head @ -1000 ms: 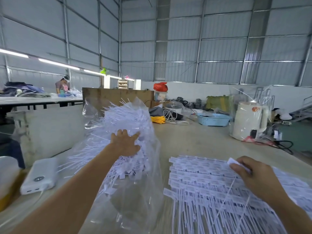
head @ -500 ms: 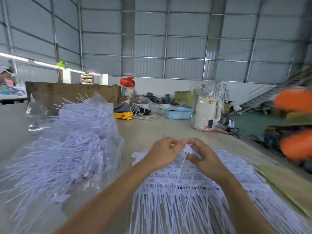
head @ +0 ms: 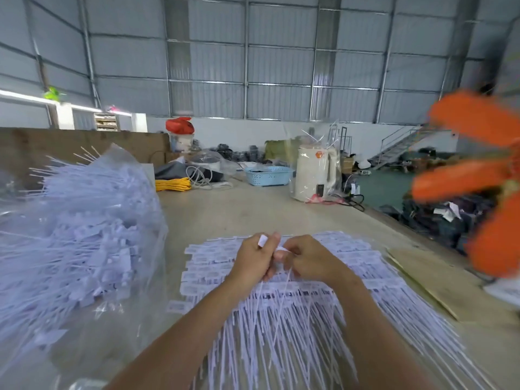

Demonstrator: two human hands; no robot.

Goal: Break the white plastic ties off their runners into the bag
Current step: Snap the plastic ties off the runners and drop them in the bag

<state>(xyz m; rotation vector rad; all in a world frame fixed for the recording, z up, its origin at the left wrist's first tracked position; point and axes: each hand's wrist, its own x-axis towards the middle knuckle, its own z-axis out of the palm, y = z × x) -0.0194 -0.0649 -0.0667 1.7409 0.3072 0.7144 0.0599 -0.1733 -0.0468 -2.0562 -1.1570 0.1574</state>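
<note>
My left hand [head: 254, 258] has left the bag, where it was pressing down the loose ties a second ago, and has come across to meet my right hand [head: 311, 260] above the stack. Half a second ago the two had just joined; now they are close together, almost touching, with a small white tag showing at the top of my left fingers [head: 270, 242]. Both hands are curled and pinching a strip of ties [head: 277, 302], whose thin white tails hang down between my wrists. I judge that one batch is dropped and the next break is about to start.

The stack of ties on their runners [head: 351, 266] lies flat on the table [head: 253, 212] directly under my hands: rows of small white rectangular heads at the far side, long thin tails fanning toward me. The plastic looks thin, pale and flexible.

The clear bag [head: 132, 198] stands to my left, just beside the stack, bulging with loose white ties [head: 84, 220], some tails poking out of the top. Much of the stack looks unbroken.
</note>
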